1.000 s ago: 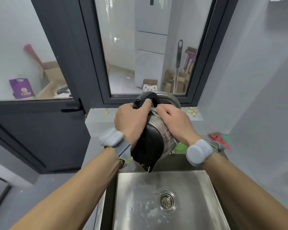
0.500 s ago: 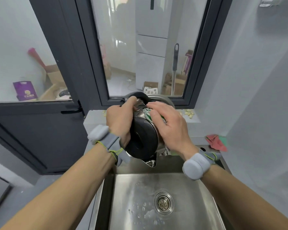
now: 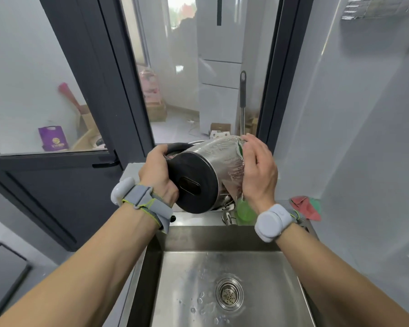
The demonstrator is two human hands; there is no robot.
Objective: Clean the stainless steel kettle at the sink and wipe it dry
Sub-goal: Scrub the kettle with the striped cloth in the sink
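Observation:
The stainless steel kettle (image 3: 219, 159) lies on its side in the air above the back edge of the sink (image 3: 187, 274), its black base (image 3: 191, 182) turned toward me. My left hand (image 3: 157, 175) grips the black handle on the kettle's left. My right hand (image 3: 257, 171) holds a green scouring pad (image 3: 240, 147) against the right side of the wet steel body; most of the pad is hidden behind the hand. The kettle's mouth points away from me and is out of sight.
A drain (image 3: 229, 295) sits in the wet sink basin. Behind the sink are a small tap (image 3: 227, 217) and a green object (image 3: 243, 210). A red and green cloth (image 3: 305, 206) lies on the counter at right. A window and dark door frame stand close behind.
The kettle has been lifted higher and turned, so its black base now faces me. My right hand with the pad has slid from the kettle's front to its right side.

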